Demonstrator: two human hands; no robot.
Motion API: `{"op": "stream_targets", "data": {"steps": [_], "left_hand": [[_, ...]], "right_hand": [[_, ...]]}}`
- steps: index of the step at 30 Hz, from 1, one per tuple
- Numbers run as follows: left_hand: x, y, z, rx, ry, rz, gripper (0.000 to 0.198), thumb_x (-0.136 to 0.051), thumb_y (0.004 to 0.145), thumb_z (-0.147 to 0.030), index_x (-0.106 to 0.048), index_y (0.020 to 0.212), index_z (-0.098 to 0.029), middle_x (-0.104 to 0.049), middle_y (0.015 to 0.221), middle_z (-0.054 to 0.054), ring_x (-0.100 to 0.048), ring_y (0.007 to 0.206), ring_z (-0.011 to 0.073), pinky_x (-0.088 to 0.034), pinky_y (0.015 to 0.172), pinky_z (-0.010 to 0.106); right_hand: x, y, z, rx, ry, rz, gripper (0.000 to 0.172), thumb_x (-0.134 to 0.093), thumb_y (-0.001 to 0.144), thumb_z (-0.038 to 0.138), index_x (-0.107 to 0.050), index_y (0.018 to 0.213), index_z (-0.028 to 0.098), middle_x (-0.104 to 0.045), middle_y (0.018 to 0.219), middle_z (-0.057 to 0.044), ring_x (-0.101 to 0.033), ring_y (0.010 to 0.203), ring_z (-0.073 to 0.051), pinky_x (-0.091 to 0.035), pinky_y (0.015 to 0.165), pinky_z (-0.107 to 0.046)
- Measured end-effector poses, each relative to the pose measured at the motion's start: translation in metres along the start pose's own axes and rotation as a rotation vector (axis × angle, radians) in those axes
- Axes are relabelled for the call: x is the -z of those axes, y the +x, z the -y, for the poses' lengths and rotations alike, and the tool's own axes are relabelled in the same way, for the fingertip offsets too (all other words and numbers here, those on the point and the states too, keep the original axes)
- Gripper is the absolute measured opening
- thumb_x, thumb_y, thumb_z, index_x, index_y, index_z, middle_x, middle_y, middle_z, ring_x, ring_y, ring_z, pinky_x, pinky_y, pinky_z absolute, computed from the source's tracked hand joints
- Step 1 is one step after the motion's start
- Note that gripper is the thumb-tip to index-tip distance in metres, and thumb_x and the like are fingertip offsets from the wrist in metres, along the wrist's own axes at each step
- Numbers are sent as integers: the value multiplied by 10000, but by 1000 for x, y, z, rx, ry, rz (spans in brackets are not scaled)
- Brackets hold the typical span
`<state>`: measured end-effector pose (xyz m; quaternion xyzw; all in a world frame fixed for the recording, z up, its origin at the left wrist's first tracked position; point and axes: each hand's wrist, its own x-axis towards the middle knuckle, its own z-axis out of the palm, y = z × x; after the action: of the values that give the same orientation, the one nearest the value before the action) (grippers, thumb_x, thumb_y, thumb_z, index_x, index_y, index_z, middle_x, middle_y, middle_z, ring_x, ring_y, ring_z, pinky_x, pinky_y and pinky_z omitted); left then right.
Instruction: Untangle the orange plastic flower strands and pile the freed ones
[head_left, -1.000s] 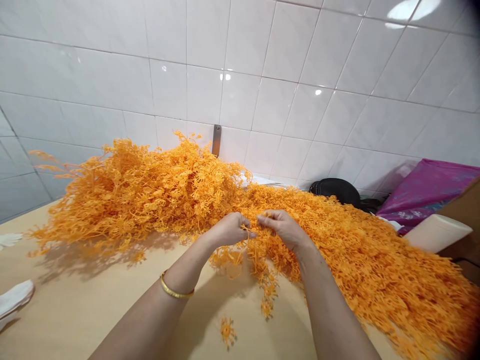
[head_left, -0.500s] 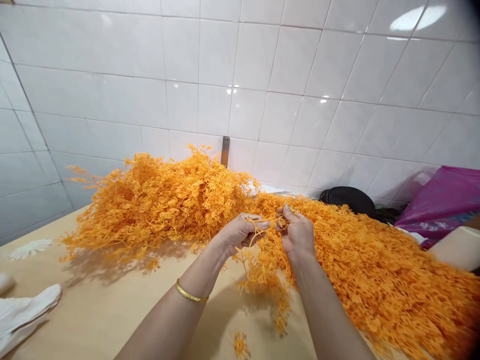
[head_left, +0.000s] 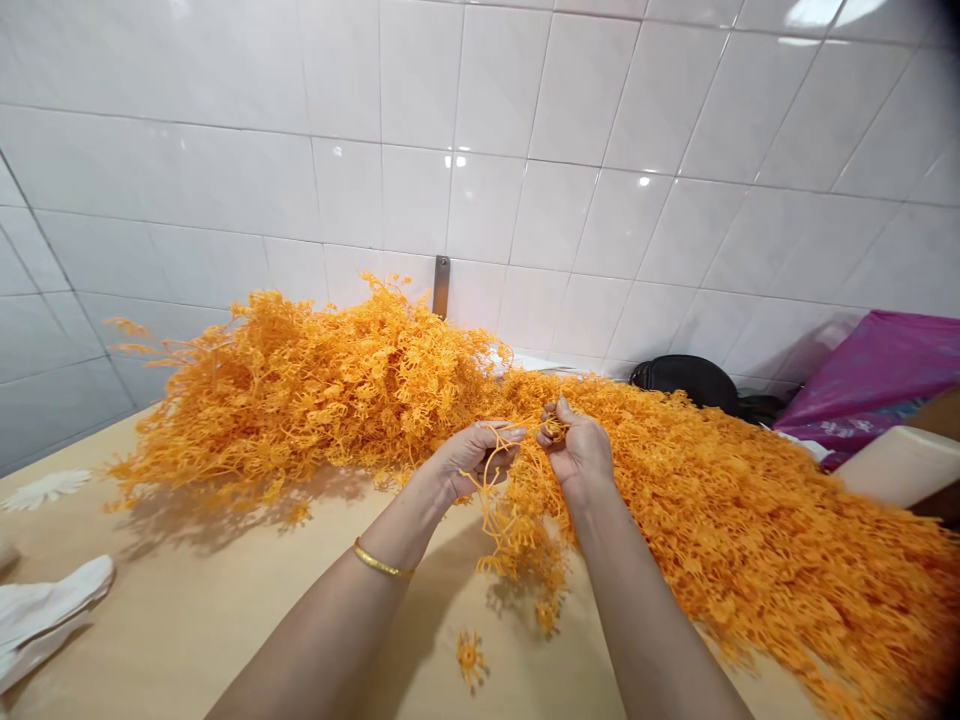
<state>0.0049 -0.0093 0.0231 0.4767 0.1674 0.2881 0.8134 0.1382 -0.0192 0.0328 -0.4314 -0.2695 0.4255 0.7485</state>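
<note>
Left hand point(head_left: 476, 455) pinched tight on a sprig point(head_left: 517, 525); right hand point(head_left: 585, 450) curled round orange bits point(head_left: 554, 428)

One sprig in work, midway by my judgement. Left heap point(head_left: 322, 390) was bushy, right heap point(head_left: 750, 500) flatter, matted; which was finished, I couldn't tell. Sprig hung below my hands, low over the table point(head_left: 187, 620), a loose flower point(head_left: 470, 657) nearby. It looked smooth, plastic, thinly forked, its blooms spidery. Loose flower: round-centred, rayed.

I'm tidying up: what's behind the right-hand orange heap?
A black case, purple bag and pale object show; the orange flower heap hides the case's base and anything lower.
</note>
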Motion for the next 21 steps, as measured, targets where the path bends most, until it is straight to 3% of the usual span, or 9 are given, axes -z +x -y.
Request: {"op": "stream_targets", "data": {"steps": [4, 6, 9, 11, 13, 16, 18, 21], "left_hand": [[11, -12, -14, -127, -53, -99, 261, -627, 567, -182, -370, 536, -145, -346, 428, -71, -255, 334, 6, -187, 331, 143], [19, -13, -19, -198, -93, -170, 246, -594, 607, -187, -367, 522, -145, -338, 417, -69, -237, 324, 6, -184, 326, 144], [28, -7, -19, -121, -145, -167, 246, -535, 685, -249, -389, 519, -143, -308, 378, -70, -181, 290, 9, -136, 302, 150], [30, -1, -15, -66, -176, -165, 240, -511, 711, -276, -423, 538, -135, -312, 371, -66, -185, 282, 11, -125, 297, 149], [31, 2, -13, -71, -216, -186, 229, -491, 728, -268, -436, 552, -132, -318, 370, -63, -202, 279, 18, -130, 294, 148], [32, 4, -12, -103, -290, -197, 256, -466, 747, -252, -397, 526, -142, -321, 373, -57, -207, 280, 24, -137, 290, 149], [33, 4, -12, -90, -341, -202, 270, -452, 756, -256, -383, 520, -144, -322, 377, -56, -192, 280, 22, -136, 287, 146], [30, 5, -10, -62, -411, -236, 253, -424, 772, -246, -404, 543, -140, -305, 370, -63, -167, 277, 21, -130, 284, 143]], "right_hand": [[37, 18, 22, 50, -22, -74, 348, -513, 701, 398, -299, 523, 190, -307, 424, 82, -245, 319, -21, -219, 312, -182], [52, 25, 33, 98, -35, -108, 336, -520, 689, 393, -296, 538, 194, -325, 433, 80, -256, 321, -25, -212, 314, -181], [54, 28, 32, 167, -188, -128, 219, -565, 629, 355, -406, 647, 206, -423, 482, 55, -344, 367, -57, -252, 346, -200], [47, 27, 24, 232, -432, -117, 239, -580, 598, 322, -472, 784, 217, -490, 562, 27, -438, 465, -102, -319, 412, -228], [41, 26, 15, 331, -748, -54, 315, -595, 573, 306, -514, 865, 220, -547, 723, -20, -511, 662, -162, -385, 555, -283], [40, 23, 9, 497, -1149, 57, 305, -597, 581, 313, -578, 867, 208, -526, 971, -83, -448, 954, -253, -337, 782, -380], [40, 19, 9, 542, -1268, 116, 283, -593, 600, 325, -599, 861, 213, -520, 1005, -93, -402, 1017, -283, -289, 836, -414], [32, 8, 9, 447, -1198, 315, 293, -609, 604, 364, -609, 853, 208, -556, 961, -85, -446, 978, -266, -303, 839, -403]]}}
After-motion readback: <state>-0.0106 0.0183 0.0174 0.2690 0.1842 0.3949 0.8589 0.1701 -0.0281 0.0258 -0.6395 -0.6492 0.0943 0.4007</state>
